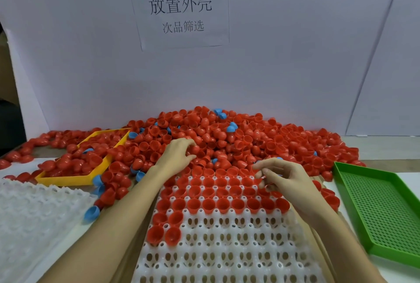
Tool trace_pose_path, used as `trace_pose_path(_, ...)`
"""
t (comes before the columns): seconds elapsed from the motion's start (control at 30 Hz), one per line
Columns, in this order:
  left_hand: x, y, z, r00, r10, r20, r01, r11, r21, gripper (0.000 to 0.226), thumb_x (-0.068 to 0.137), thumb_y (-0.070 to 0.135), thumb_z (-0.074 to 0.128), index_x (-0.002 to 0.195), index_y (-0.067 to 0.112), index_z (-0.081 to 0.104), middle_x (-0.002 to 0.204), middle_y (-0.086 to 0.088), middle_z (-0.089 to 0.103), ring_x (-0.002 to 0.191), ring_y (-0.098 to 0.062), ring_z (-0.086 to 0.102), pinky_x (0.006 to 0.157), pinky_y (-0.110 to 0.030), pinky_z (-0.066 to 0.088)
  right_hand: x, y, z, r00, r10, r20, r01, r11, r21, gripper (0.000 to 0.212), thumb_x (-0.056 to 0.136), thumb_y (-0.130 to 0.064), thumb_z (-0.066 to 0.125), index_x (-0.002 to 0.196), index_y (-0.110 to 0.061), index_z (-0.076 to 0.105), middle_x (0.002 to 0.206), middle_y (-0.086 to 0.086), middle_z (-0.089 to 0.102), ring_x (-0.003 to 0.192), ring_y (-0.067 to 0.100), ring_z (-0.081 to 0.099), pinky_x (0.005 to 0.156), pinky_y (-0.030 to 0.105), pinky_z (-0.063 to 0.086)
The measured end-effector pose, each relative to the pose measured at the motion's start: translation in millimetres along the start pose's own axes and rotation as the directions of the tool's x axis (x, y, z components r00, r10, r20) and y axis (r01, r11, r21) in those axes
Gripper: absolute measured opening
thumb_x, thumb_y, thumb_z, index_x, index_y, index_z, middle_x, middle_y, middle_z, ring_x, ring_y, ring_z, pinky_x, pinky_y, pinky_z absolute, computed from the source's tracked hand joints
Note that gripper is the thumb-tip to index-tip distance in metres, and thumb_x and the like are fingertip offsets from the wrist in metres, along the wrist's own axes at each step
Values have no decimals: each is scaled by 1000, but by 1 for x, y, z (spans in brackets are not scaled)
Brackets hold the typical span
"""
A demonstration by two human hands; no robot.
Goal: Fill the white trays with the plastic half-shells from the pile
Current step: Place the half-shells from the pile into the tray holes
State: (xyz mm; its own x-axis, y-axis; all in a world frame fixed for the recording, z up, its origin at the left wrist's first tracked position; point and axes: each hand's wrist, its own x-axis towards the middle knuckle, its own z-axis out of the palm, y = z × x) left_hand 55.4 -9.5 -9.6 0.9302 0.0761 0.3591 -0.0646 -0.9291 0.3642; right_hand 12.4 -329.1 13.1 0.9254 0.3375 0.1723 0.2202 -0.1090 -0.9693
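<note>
— What's the biggest thing in front of you?

— Your pile (pixel 204 137) of red half-shells, heaped against the white wall, with a few blue ones mixed in. It spills leftward into and around the yellow tray (pixel 68 179).

— And the trays?

— The white tray (pixel 227 248) lies in the middle, right before you. Its far rows hold red shells open side up; the near rows are bare cups, apart from a few shells down its left edge. A second white tray (pixel 34 210) lies to your left, and the green perforated tray (pixel 375 210) to your right, just past your forearm.

— My hands?

— Your left hand (pixel 179 153) reaches into the near edge of the pile, fingers curled down among the shells — whether they grip one, I can't tell. Your right hand (pixel 279 175) hovers over the tray's far right corner, fingers bent, pinching a small red shell (pixel 261 178) at the fingertips.
</note>
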Motion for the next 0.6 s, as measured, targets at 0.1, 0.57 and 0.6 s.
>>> trace_pose_path(0.1,-7,-1,-2,993,-14,-121,-4,989,-147,24,87,20,82,109,22,75,98,15,66,90,0,60,85,-22,52,0,1,0,1000,3,4,-3,1000,-2,36,105,0,55,94,-21,83,90,9,78,76,19,72,69,24,58)
trace_pose_path(0.57,-143,44,-50,998,54,-29,-61,834,-549,24,85,36,81,106,35,69,107,12,69,84,-15,74,78,-25,60,-3,-5,2,999,-2,52,-1,998,56,32,105,-2,57,97,-19,83,93,12,78,79,21,73,70,23,59)
trace_pose_path(0.6,-146,44,-51,998,62,-30,-68,821,-566,20,86,31,81,102,34,70,107,11,70,88,-15,74,81,-24,59,-2,-5,3,998,-2,55,-1,998,56,32,105,-2,57,97,-19,83,93,12,78,79,21,73,70,22,59)
